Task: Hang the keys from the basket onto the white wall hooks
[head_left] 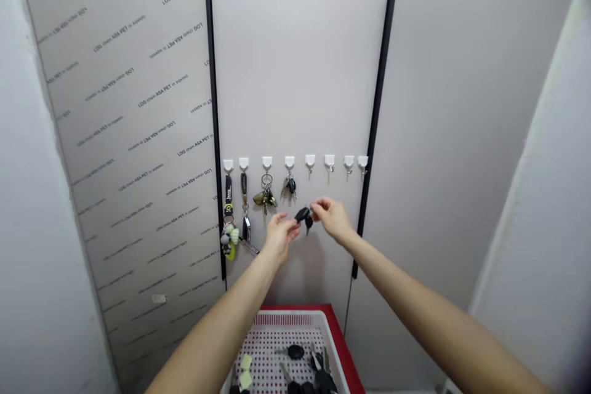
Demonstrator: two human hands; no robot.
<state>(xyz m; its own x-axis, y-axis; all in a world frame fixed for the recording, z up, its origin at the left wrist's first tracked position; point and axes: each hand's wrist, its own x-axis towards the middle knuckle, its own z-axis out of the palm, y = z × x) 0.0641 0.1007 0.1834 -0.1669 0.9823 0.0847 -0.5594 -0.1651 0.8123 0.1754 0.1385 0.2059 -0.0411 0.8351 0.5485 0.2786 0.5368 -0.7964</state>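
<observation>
A small bunch of black-headed keys (302,215) is in the air in front of the cabinet door, below the row of white hooks. My right hand (333,219) pinches it at the top, where the ring seems to be, between thumb and forefinger. On the other side, my left hand (279,235) has its fingertips on one black key head, the fingers partly curled. Just above the hands are a bare white hook (310,160) and, left of it, a hook holding another set of keys (289,187). A brass-coloured key bunch (265,197) hangs further left.
Two keychains, one with a strap and small charms (229,237) and one with a dark cord (244,186), hang at far left. More white hooks (349,162) continue rightward. Below, a white perforated basket (318,318) with several keys (295,352) stands on a red surface (344,354). Black handles (381,89) flank the door.
</observation>
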